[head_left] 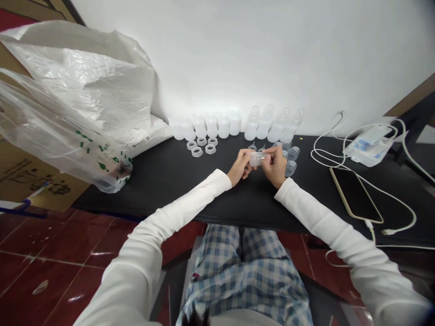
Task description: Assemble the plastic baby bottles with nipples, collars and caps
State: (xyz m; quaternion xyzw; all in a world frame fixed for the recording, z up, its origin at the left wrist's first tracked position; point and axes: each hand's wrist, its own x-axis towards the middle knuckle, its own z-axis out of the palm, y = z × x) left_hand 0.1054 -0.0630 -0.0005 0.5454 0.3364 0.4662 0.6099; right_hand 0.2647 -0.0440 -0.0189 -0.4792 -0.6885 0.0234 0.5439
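While the left hand (239,166) and right hand (274,166) grasp a clear plastic cylinder (257,159), perhaps a bottle part, between them above the table (176,190), bottles (251,125) and rings (197,151) stand in separate rows behind.

Tabletop (163,190): matte black. On it: frosted-white bottles (251,131). Over it: clear plastic cylinder (257,159). Behind it: white wall (272,54). Below it: blue-and-white plaid trousers (234,276), dark red tiles (57,258).

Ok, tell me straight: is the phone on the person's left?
No, the phone lies on the black table beyond the right hand, far from the left hand.
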